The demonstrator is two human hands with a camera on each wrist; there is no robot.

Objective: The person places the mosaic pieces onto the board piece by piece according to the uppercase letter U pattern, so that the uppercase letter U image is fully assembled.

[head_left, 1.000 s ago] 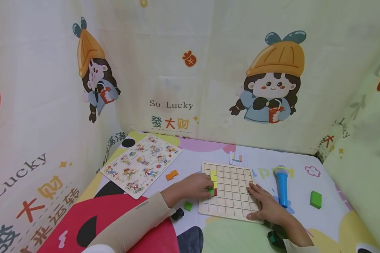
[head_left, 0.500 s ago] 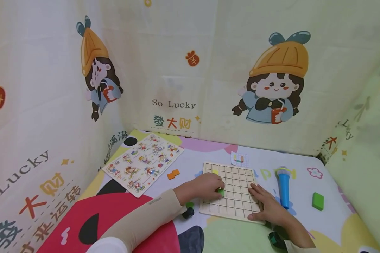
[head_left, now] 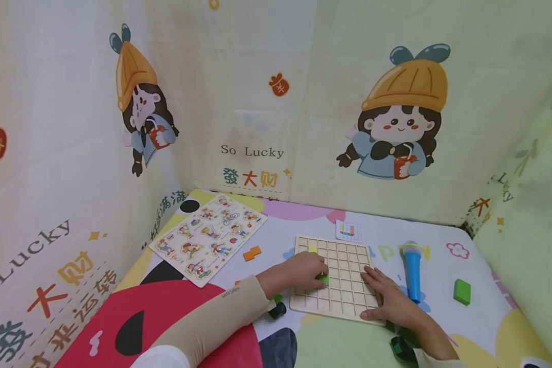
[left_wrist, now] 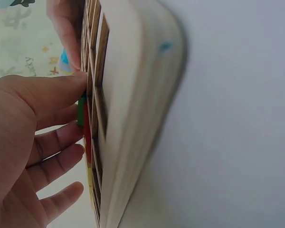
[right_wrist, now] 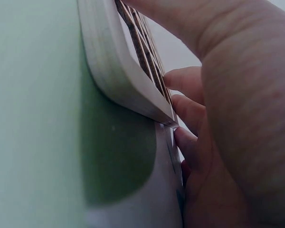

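Grid board (head_left: 349,286): pale wood, matt; edge smooth, faintly streaked. Green tile (head_left: 323,279), at the grid board: smooth, opaque; material unclear. Microphone (head_left: 412,276), right of the grid board: smooth plastic-looking handle. Green block (head_left: 462,292), farther right of the grid board: smooth, matt. Card (head_left: 348,231), just behind the grid board: paper-like. Curtain (head_left: 257,51), well behind the grid board: matt cloth, lightly creased.

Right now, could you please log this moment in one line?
left grip: pinches green tile at wooden grid board; right grip: rests on board's right edge; yellow tile: in grid; blue toy microphone: right of board
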